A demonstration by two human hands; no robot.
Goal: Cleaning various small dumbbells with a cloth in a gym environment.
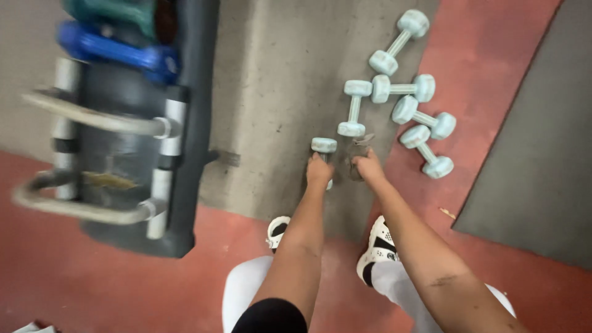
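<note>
Left hand (319, 171) fingers wrapped around handle of pale blue dumbbell (324, 147), standing upright on grey concrete floor strip (277, 92). Right hand (369, 166) fingers curled on small clear bottle (357, 151) just beside that dumbbell; blur hides grip detail. Ahead and right: five more pale blue dumbbells (404, 89) lying close together across edge of concrete and red rubber floor (481, 68). Left: dark weight rack with metal bars (132, 142), blue dumbbell (117, 52) on top. Below hands: white sneakers (377, 246).
</note>
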